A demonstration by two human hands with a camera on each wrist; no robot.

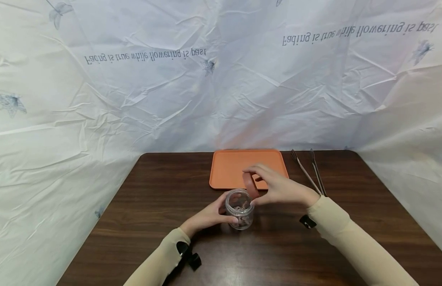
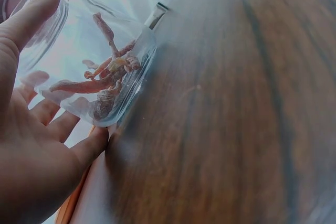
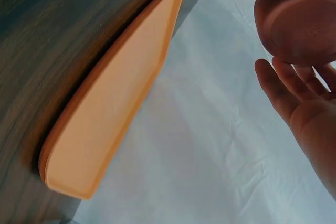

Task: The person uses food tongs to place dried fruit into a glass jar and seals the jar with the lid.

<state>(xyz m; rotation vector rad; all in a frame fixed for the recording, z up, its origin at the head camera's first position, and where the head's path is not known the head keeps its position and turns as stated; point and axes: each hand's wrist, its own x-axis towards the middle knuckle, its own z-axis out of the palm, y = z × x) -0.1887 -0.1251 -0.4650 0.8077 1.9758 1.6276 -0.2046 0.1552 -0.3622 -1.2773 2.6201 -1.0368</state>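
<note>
A clear jar [image 1: 239, 216] stands on the dark wooden table with its mouth uncovered. Several brown, twisted dried pieces [image 2: 110, 77] lie at its bottom. My left hand [image 1: 213, 212] grips the jar from the left, thumb on the near side and fingers round the far side. In my right hand [image 1: 274, 188] is a reddish-brown round lid [image 1: 251, 186], held by its edge and tilted on its side at the jar's right rim. The right wrist view shows the flat face of the lid [image 3: 302, 22] above the fingers.
Behind the jar lies an orange tray [image 1: 226, 169] near the table's back edge. Metal tongs [image 1: 315, 171] rest to the right of it, partly behind my right wrist. A white printed sheet [image 1: 206, 99] hangs around the back and sides of the table.
</note>
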